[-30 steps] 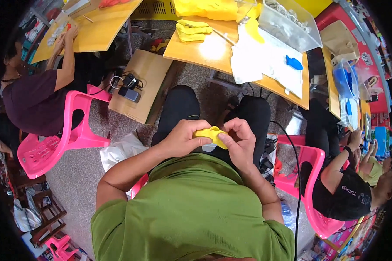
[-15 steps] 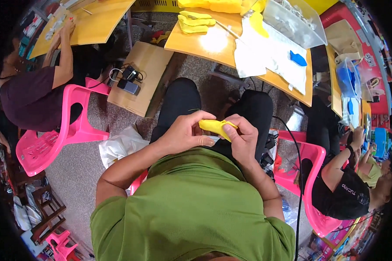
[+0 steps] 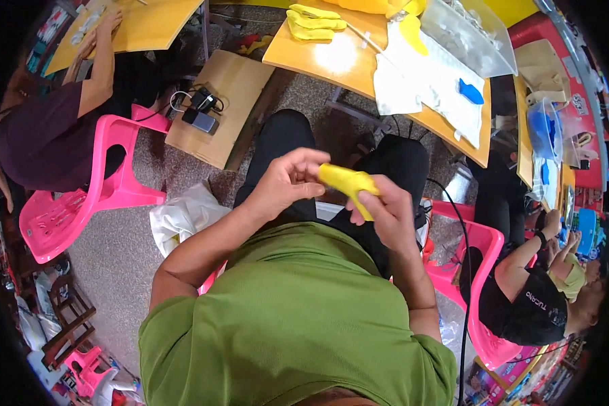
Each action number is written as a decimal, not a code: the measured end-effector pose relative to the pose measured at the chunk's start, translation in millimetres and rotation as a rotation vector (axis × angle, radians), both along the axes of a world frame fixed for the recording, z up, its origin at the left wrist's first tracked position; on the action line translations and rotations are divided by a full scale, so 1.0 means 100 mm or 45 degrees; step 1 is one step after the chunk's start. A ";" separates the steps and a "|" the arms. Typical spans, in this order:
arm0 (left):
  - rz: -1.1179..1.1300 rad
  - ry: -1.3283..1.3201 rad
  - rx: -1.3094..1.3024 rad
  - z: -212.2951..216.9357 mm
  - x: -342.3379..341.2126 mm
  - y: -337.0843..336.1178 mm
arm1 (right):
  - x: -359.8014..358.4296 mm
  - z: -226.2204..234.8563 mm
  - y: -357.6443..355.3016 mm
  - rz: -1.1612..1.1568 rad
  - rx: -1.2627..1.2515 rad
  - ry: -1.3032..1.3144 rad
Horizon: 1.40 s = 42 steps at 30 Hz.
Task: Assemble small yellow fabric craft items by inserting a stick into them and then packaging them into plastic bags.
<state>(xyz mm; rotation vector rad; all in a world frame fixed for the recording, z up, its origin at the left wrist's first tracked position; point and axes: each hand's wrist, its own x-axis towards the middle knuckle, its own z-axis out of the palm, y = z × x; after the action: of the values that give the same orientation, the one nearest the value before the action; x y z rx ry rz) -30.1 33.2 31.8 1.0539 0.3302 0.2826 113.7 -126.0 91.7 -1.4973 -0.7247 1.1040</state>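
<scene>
While both hands meet above the lap, left hand (image 3: 287, 183) and right hand (image 3: 386, 213) pinch their fingers closed on the yellow piece (image 3: 347, 181), well below the orange surface (image 3: 318, 57).

Matt yellow rubbery piece (image 3: 348, 183); glossy pink plastic chair (image 3: 74, 210); smooth wooden table (image 3: 331, 57).

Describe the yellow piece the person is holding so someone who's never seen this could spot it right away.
Start at the green shirt filling the lower middle, then follow both forearms up to the lap. There the left hand and right hand pinch a small yellow piece. Unlike the yellow gloves on the table, it is held in the air.
</scene>
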 end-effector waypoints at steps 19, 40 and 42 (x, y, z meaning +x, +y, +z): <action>-0.184 0.108 -0.006 0.13 0.07 0.17 | -0.07 -0.34 0.17 0.045 0.126 -0.078; -0.182 0.271 0.339 0.31 0.12 0.20 | 0.12 -0.38 0.08 0.029 0.179 -0.008; -0.189 0.246 0.472 0.32 0.13 0.18 | 0.14 -0.34 0.08 0.047 0.164 0.034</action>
<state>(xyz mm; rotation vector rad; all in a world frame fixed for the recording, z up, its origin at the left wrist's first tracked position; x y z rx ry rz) -16.7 50.8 63.8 1.4688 0.3788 0.1090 127.4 -117.8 57.7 -1.3632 -0.7925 1.0825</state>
